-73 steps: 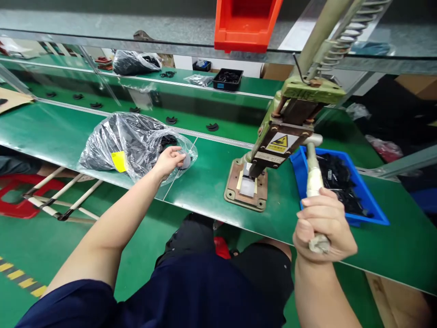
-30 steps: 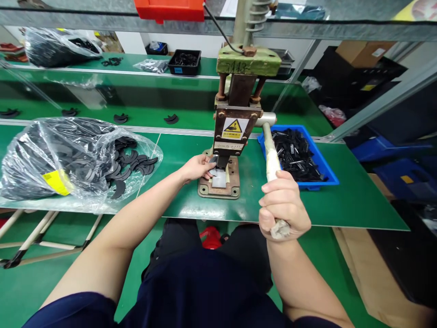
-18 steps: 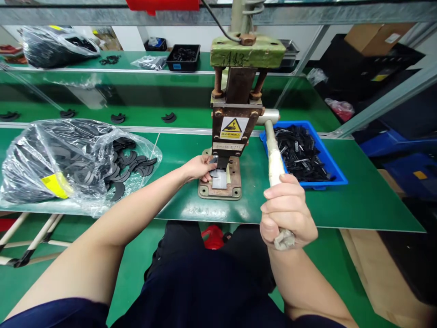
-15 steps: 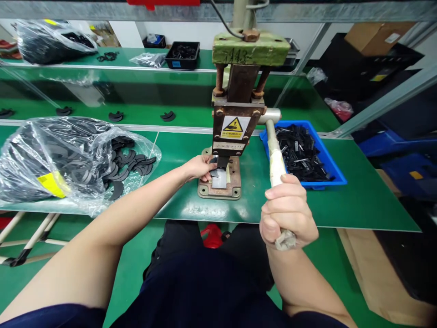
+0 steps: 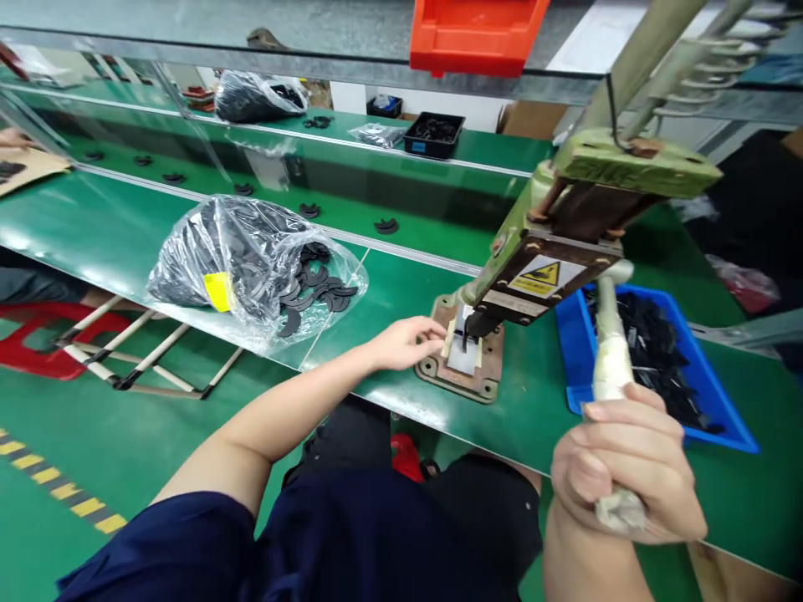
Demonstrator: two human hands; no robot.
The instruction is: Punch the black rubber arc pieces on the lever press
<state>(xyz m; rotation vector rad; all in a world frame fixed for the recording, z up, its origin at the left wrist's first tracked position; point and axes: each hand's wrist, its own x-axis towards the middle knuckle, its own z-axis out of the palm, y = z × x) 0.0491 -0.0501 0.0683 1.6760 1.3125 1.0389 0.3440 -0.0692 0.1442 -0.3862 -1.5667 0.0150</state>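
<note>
My right hand point(image 5: 631, 464) is wrapped round the taped lever point(image 5: 611, 359) of a green hand press point(image 5: 565, 242). My left hand point(image 5: 407, 343) is beside the left edge of the press base point(image 5: 461, 389), thumb and forefinger apart, with nothing visible between them. A small black piece point(image 5: 464, 336) lies on the pale metal plate point(image 5: 462, 361) beneath the ram point(image 5: 483, 322); its full shape is partly hidden. Left of the press, a clear plastic bag point(image 5: 235, 251) spills black crescent-shaped pieces point(image 5: 319, 288) onto the green bench.
A blue tray point(image 5: 721, 410) full of black parts stands right of the press. Black pieces point(image 5: 386, 227) are spaced along the green strip behind the bench. An orange bin point(image 5: 480, 38) hangs over the shelf edge. At far left, another person's hand point(image 5: 16, 138) shows.
My view has swung left and tilted. My left hand has let go of a black crescent piece under the ram and drawn back leftward. My right hand keeps hold of the lever.
</note>
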